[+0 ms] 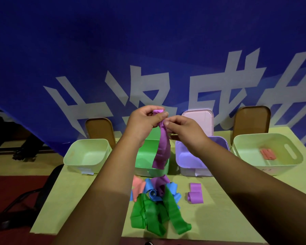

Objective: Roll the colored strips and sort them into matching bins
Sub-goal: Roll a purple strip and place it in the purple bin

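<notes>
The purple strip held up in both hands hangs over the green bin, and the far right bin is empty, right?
Not quite. The head view shows the purple strip in the left hand and right hand over the green bin, but the far right bin holds a red strip.

Two bare forearms enter from the bottom edge of the view and both end in bare hands — the left hand (143, 121) and the right hand (183, 129). No sleeve is visible on either arm up to the picture's edge; any clothing begins out of view. No watch, bracelet or ring shows on the wrists or on the fingers that can be seen. No glove covers the hands. The fingernails are short and plain — no polish can be made out. The lower parts of both forearms lie in darker shadow.
</notes>
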